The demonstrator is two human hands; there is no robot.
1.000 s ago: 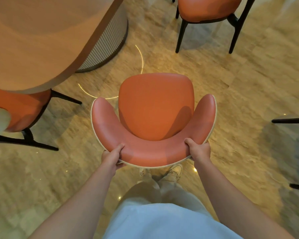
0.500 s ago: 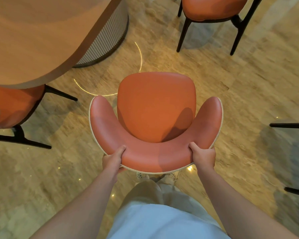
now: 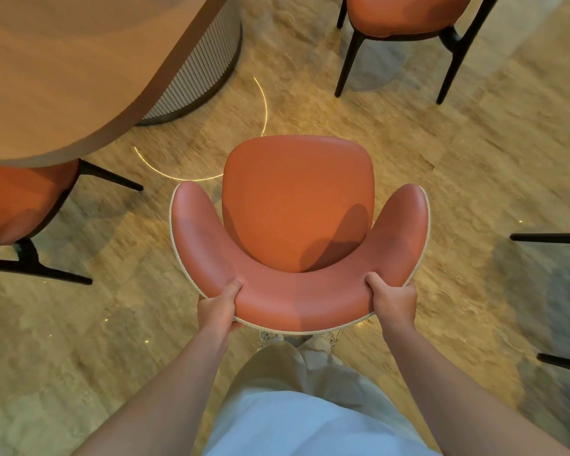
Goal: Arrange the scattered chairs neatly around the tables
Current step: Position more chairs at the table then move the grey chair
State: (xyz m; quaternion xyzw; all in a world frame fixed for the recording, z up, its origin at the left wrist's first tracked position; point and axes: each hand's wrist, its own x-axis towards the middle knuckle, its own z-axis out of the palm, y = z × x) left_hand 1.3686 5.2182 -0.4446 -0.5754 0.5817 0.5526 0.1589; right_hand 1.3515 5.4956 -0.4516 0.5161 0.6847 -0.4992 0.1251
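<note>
An orange chair with a curved, padded backrest stands in front of me on the marble floor. My left hand grips the left part of the backrest, thumb on the padding. My right hand grips the right part in the same way. The seat points away from me, toward the gap between the round wooden table at the upper left and another chair. The chair's legs are hidden under its seat.
A second orange chair is tucked under the table at the left. A third orange chair on black legs stands at the top right. Black chair legs jut in at the right edge. The table's ribbed base stands beyond the held chair.
The held chair and my hands have shifted slightly right and toward me in view. The table and the left chair slid leftward as I moved. Both grips stay the same.
</note>
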